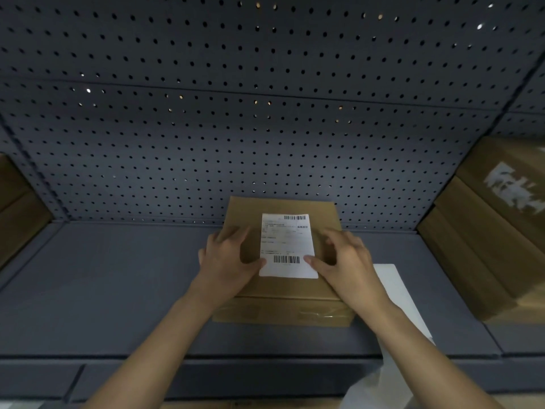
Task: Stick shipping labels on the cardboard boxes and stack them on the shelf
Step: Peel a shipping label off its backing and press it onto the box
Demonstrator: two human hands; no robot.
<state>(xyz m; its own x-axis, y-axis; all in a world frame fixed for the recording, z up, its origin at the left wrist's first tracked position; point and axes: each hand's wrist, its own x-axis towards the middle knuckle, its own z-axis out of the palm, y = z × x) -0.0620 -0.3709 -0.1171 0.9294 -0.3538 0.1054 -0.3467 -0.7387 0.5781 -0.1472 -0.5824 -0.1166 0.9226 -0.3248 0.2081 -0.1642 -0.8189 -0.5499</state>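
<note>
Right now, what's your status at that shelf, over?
Left hand and right hand on the box, thumbs pressing the label. Box on the shelf, unstacked. White sheet beside it, nothing blocking.

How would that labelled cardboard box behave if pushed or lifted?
It would probably slide rather than tip: the cardboard box lies low and flat on the shelf. It is likely stiff, its edges looking straight and taped. Its weight cannot be told.
</note>
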